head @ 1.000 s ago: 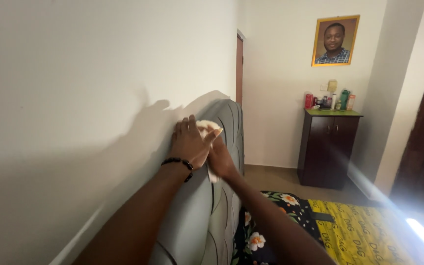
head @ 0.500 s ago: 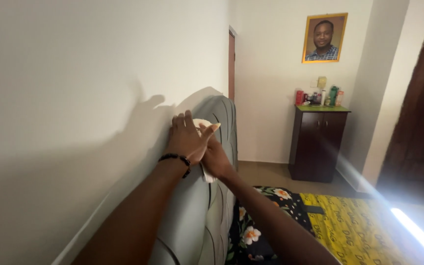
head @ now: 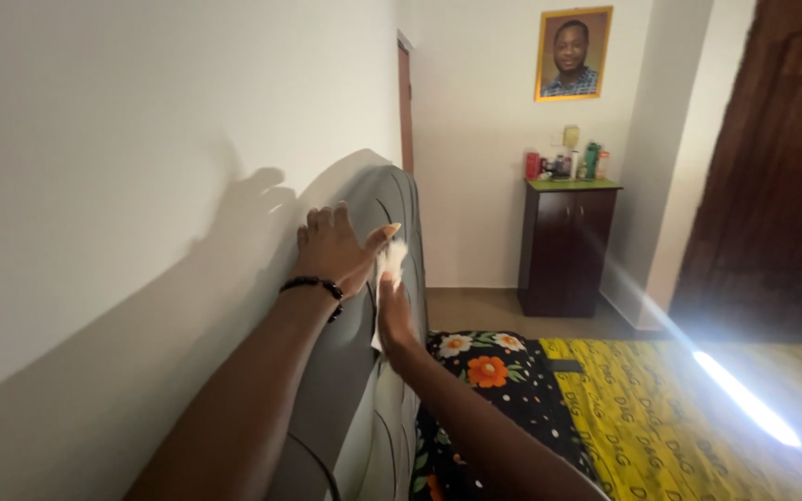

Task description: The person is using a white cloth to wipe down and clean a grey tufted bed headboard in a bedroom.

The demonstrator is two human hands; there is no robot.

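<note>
Up top, both hands' fingers [head: 327, 223] pinch a white cloth [head: 390, 264] against the grey headboard [head: 364, 371].

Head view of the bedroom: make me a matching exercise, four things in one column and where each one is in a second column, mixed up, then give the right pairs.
Things:
1. cloth
2. bracelet
3. cabinet
4. flowered pillow

Places:
A. on the bed, beside the grey headboard
B. against the far wall, under the framed picture
C. between the two hands, at the headboard's top
D. around the wrist of the left hand

Pairs: 1-C, 2-D, 3-B, 4-A. The right hand presses the cloth from below.
</note>
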